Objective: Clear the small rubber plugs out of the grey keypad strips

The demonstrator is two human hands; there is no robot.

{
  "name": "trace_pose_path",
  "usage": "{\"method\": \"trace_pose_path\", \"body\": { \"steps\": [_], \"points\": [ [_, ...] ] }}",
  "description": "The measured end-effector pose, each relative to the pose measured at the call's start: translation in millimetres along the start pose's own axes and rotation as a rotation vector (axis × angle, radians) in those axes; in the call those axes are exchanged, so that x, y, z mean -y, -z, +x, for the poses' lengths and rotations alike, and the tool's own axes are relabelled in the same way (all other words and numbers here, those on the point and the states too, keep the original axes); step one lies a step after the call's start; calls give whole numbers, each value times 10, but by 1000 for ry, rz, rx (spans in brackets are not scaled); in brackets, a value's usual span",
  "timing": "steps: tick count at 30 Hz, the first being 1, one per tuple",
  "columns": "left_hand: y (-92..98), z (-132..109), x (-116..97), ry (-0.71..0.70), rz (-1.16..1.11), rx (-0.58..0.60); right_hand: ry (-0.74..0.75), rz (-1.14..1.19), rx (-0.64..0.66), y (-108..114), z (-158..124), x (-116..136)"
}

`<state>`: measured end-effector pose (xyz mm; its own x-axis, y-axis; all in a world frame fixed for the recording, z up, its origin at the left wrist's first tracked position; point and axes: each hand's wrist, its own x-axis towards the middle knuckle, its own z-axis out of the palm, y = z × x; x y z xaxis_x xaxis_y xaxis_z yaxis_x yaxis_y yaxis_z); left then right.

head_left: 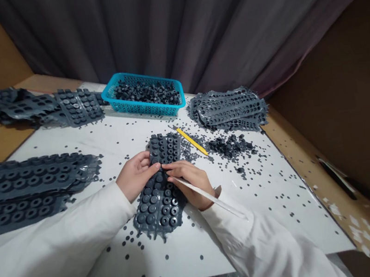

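Grey rubber sheet (156, 204) right under my hands, L hand (136, 176) curled, holding it down, R hand (190, 182) closed on a thin pale strip (227, 206), fingertips on the sheet. Yellow pencil (191, 141) just past it, loose bits (228, 146) all over the white table (189, 255), blue basket (141, 109) of dark rubber rings (146, 93) at back, grey curtain (188, 25) behind.

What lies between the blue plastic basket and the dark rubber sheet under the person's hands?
Small dark rubber bits scattered on a white board, head view.
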<state>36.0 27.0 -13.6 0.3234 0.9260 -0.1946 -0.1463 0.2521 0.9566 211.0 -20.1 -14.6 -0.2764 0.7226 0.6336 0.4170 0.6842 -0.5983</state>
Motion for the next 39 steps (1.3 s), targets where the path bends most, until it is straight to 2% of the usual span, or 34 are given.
{"method": "trace_pose_path", "body": {
  "steps": [5, 13, 18, 23, 27, 30, 34, 39],
  "points": [
    [-18, 2, -14, 16, -16, 1, 12, -156, 15, -15, -22, -31],
    [-16, 3, -1, 28, -44, -1, -194, -308, -184, 107, 19, -23],
    [24, -18, -46, 11, -24, 76, -199, -349, -235, 177, 47, 35],
    [124, -63, -63, -23, 195, 231, -201, -232, -151, 147, 41, 141],
    [188, -69, -43, -85, 417, 198, -145, -89, -36, 74, 18, 203],
    [202, -69, -45, -110, 488, 150, -127, -34, 22, 35, 4, 197],
    [185, -57, -76, -48, 348, 106, -114, 32, 55, 15, -10, 154],
    [159, -21, -103, 73, 73, 131, -120, 93, 42, 12, -15, 153]
  ]
}}
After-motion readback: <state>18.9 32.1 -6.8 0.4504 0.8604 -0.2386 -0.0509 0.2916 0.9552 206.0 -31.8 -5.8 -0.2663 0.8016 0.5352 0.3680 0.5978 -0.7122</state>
